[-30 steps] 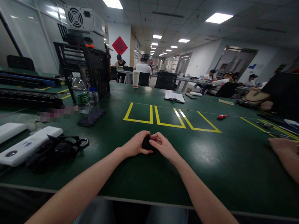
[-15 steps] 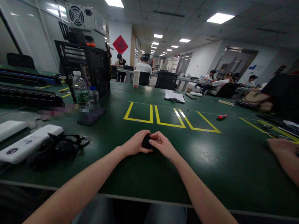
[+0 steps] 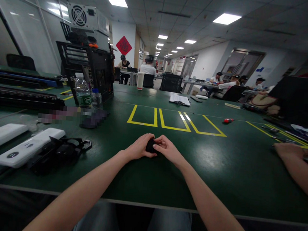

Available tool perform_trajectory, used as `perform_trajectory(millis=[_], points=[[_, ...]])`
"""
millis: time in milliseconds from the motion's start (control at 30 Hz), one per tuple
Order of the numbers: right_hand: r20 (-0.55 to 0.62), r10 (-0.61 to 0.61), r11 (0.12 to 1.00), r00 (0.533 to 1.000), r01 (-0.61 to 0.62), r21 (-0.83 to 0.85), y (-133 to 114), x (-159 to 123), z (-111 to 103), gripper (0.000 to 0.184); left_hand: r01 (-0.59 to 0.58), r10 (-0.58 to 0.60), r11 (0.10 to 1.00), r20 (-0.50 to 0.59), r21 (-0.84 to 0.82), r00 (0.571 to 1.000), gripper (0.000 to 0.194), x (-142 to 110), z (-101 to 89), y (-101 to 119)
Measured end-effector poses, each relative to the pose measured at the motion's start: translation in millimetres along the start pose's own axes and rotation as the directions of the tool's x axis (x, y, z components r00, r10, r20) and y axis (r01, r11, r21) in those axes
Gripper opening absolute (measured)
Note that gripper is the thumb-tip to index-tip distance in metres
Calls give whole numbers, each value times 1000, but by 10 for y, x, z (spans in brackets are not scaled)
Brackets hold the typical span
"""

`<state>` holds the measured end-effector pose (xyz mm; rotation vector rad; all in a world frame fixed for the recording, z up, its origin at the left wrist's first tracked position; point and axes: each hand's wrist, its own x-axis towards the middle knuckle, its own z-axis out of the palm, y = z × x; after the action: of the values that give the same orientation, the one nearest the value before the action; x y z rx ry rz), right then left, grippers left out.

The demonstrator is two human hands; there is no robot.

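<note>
My left hand (image 3: 138, 148) and my right hand (image 3: 167, 148) meet at the middle of the green table (image 3: 220, 165), both resting on its surface. Between them sits a small black object (image 3: 150, 145), too small to name. The fingers of both hands are curled around it, the right thumb and forefinger pinching its top edge. Most of the object is hidden by my fingers. Three yellow taped boxes (image 3: 175, 120) lie on the table just beyond my hands.
White flat devices (image 3: 28, 146) and a black strap tangle (image 3: 63, 151) lie at the left. Water bottles (image 3: 83, 93) stand before a black computer case (image 3: 89, 69). A red screwdriver (image 3: 228, 120), a clipboard (image 3: 180, 100) and a cup (image 3: 140, 80) lie farther back. Another person's forearm (image 3: 298, 167) rests at right.
My hands have stayed together on the small black object, with only slight finger shifts. The view has tilted a little; nothing else moved.
</note>
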<state>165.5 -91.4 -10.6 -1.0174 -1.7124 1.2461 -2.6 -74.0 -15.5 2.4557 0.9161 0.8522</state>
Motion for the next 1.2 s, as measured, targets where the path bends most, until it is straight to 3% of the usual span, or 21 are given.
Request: perform_trajectory(millis=[167,367,633,867,1200], points=[[-3,71,997,997,-71,-7,35,19,-14,30,4,-4,1000,5,8,1000,56,-5,-1,-5],[85,43,999,995,-42,-6,-11,-28,-40,31,-19,19,1000,-7,6,1000,55,-9,6,-24],[-6,42,999,999,-42,-14,50,30,-14,30,-27,27,1000,-24,11,999,59,6,32,-40],[77,39,999,996,-38,-11,-29,-19,-38,33,-24,24,1000,-23,1,999,57,-4,21,-37],[-15,75,993,997,-76,-86,-6,5,-30,30,0,0,1000,1,-14,1000,56,-6,-22,15]])
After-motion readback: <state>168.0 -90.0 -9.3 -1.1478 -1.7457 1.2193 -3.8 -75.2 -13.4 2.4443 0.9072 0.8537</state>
